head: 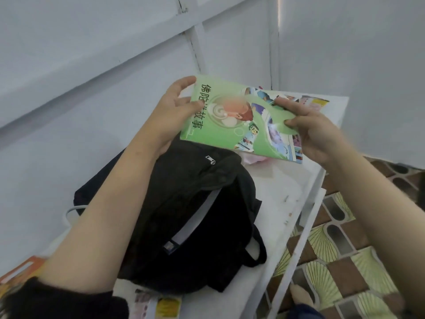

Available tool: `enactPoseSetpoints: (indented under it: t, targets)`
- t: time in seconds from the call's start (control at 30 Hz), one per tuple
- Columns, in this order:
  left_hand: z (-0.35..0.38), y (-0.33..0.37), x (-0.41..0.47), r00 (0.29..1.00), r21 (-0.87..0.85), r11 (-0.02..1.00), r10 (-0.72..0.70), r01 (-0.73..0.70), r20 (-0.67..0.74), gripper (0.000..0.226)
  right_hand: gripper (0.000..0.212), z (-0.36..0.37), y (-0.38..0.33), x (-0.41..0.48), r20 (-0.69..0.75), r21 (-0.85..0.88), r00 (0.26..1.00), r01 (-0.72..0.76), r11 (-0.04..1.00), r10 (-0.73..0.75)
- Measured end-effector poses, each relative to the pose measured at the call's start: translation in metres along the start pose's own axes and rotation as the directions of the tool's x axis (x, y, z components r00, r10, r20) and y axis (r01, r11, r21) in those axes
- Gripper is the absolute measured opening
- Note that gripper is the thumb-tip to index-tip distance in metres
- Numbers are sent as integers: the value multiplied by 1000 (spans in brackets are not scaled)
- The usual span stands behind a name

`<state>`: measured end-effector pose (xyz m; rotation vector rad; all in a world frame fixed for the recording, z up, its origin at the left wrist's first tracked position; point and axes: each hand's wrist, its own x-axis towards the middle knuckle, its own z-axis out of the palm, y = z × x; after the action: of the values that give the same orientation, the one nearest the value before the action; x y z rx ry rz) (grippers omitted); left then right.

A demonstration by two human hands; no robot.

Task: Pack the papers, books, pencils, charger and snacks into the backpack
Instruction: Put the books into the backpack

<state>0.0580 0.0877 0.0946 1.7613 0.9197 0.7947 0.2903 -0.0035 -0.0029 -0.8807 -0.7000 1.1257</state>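
Gripping the green book (220, 137) at frame centre, your left hand (170, 111) pinches one edge, your right hand (315, 132) the other; the black backpack (195, 203) lies beneath on the white surface (285, 180), interior hidden.

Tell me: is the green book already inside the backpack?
No; the left hand and right hand hold the green book outside the backpack.

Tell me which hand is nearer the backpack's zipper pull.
Left. The left hand holds the book just above the zipper pull; the right hand holds it farther right.
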Motion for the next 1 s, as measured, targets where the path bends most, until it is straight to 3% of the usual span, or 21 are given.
enactPoseSetpoints:
  t: [0.1,0.23,0.4,0.63,0.8,1.0]
  targets:
    - [6,-12,-19,990,117,990,-86,73,115,85,50,-10,10,-14,-81,90,996,-19,996,26]
    - [21,-36,-58,948,375,924,-187,81,256,112,47,-25,24,-31,-140,183,985,-73,981,99]
    - [33,-68,-107,876,593,805,-271,-20,398,121,45,-38,38,-52,-182,244,974,-88,966,135]
    - [14,-78,-120,962,722,679,-88,-132,259,89,44,-39,56,-80,-209,317,957,-127,940,200]
    - [-22,-58,-107,996,803,590,58,-87,65,71,46,-35,69,-96,-219,352,946,-151,924,239]
    - [-69,-37,-84,984,850,526,132,30,-117,73,46,-30,77,-107,-201,304,943,-198,932,266]
